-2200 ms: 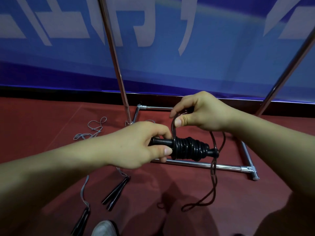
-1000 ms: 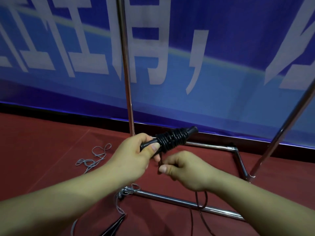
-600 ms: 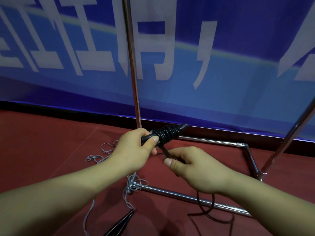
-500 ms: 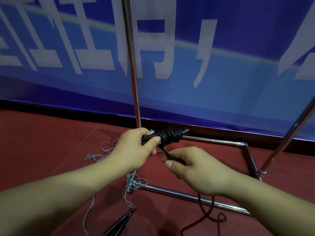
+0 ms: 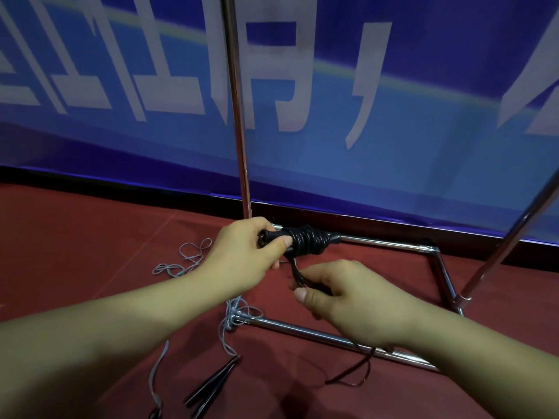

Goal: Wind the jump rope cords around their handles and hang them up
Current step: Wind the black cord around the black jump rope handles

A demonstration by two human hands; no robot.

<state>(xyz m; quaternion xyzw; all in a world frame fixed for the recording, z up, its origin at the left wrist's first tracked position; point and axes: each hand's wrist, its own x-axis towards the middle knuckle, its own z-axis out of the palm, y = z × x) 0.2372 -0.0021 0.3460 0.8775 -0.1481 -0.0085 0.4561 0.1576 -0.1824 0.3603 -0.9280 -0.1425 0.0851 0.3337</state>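
Left hand grips wound handles; right hand pinches cord. Keep tension; lay each turn snug beside the previous.

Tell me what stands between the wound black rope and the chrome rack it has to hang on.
Nothing visible blocks it. The left hand holds the wound black handles right beside the rack's upright pole; the right hand pinches the loose black cord. The rack's top, where it would hang, is out of view.
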